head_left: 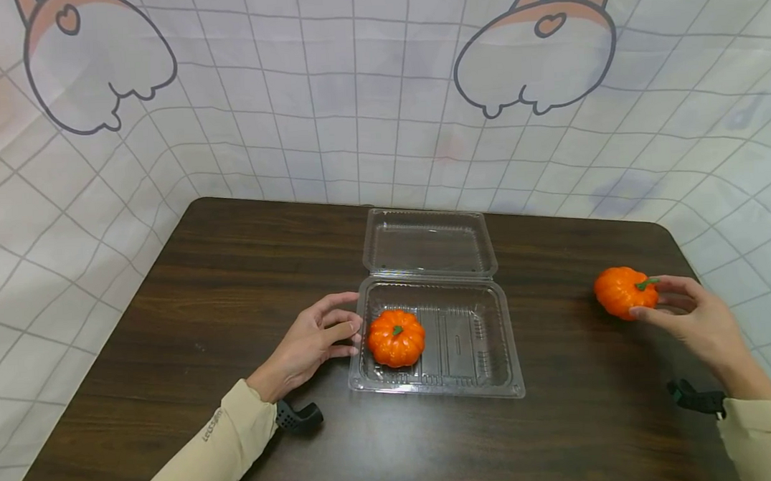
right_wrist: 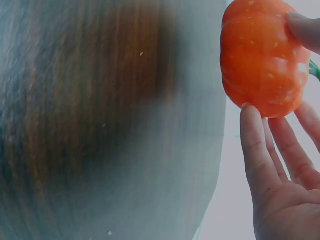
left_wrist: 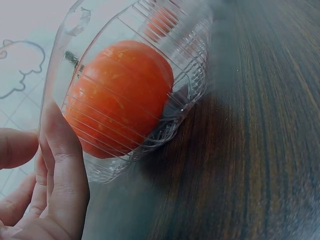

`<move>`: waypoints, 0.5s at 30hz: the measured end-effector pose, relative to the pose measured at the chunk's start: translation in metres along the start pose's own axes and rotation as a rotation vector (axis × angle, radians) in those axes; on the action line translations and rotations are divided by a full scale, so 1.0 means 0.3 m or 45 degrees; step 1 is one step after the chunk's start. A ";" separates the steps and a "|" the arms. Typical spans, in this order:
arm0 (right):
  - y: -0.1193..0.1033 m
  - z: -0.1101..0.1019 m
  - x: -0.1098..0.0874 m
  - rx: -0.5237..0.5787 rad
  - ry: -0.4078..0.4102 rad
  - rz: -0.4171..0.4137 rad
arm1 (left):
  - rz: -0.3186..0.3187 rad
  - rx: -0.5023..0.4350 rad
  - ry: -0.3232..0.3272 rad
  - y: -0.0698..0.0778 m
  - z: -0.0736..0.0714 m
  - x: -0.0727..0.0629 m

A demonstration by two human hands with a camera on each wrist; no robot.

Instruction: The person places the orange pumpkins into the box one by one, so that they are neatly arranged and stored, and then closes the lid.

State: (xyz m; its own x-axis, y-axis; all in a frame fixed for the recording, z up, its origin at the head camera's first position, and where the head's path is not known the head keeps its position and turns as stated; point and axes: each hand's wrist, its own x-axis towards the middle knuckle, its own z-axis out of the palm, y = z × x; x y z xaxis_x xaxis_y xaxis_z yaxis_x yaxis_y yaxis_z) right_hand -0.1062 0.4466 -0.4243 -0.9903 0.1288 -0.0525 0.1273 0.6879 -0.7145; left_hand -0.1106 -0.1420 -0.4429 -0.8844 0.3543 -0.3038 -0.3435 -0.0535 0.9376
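A clear plastic clamshell container (head_left: 460,393) lies on the table, its lid (head_left: 429,244) folded back toward the wall. Inside its left part sits a small orange pumpkin (head_left: 396,338) with a green stem, also seen through the ribbed wall as a pumpkin (left_wrist: 122,97) in the left wrist view. My left hand (head_left: 315,338) pinches the container's left rim between thumb and fingers. At the table's right side, my right hand (head_left: 702,320) grips a second orange pumpkin (head_left: 623,292) by thumb and fingertips, its green stem toward the palm. That pumpkin (right_wrist: 265,57) fills the upper right of the right wrist view.
The dark wood-grain table (head_left: 232,276) has rounded back corners. A white grid-patterned curtain (head_left: 327,92) with cartoon animal drawings hangs behind it and along both sides. Black straps (head_left: 299,418) are worn on both wrists, beside cream sleeves.
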 end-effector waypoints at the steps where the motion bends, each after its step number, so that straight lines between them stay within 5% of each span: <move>1: -0.007 0.000 -0.003 0.012 0.004 -0.002 | 0.001 -0.001 -0.001 -0.001 0.000 0.000; 15: -0.146 0.026 -0.026 0.087 0.020 -0.151 | 0.002 0.005 0.005 -0.003 0.003 -0.002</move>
State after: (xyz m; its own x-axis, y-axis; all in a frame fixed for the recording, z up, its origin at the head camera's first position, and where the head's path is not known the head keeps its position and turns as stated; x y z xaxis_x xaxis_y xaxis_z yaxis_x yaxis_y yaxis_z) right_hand -0.1045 0.4099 -0.3980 -0.9971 0.0610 0.0460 0.0046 0.6489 -0.7609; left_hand -0.1095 -0.1414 -0.4436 -0.8862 0.3507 -0.3028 -0.3406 -0.0500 0.9389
